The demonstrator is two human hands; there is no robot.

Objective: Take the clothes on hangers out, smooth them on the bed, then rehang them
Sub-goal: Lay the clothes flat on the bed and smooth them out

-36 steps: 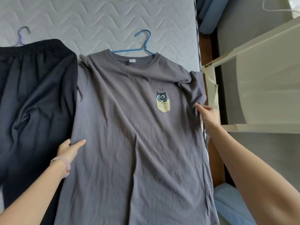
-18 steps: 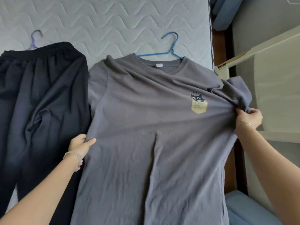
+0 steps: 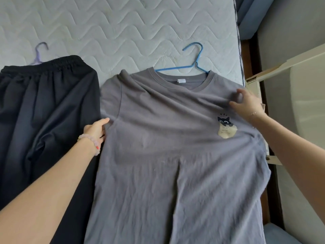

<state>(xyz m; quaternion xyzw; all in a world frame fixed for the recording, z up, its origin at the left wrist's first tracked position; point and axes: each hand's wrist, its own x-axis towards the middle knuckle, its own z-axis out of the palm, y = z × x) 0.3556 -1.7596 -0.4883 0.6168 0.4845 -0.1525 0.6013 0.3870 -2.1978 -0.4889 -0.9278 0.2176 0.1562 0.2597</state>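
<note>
Our right hand (image 3: 246, 104) has left the sleeve by the right edge of the bed (image 3: 123, 32) and now pinches the grey T-shirt (image 3: 167, 138) at the shoulder. Our left hand (image 3: 95, 128) grips its other side, so we think we are pulling it flat. The shirt lies face up along that right edge, on its blue hanger (image 3: 193, 66), with long creases in it.

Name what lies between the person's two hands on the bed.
Only the grey T-shirt: its creased chest spans the stretch from left hand to right hand, as the head view shows.
</note>
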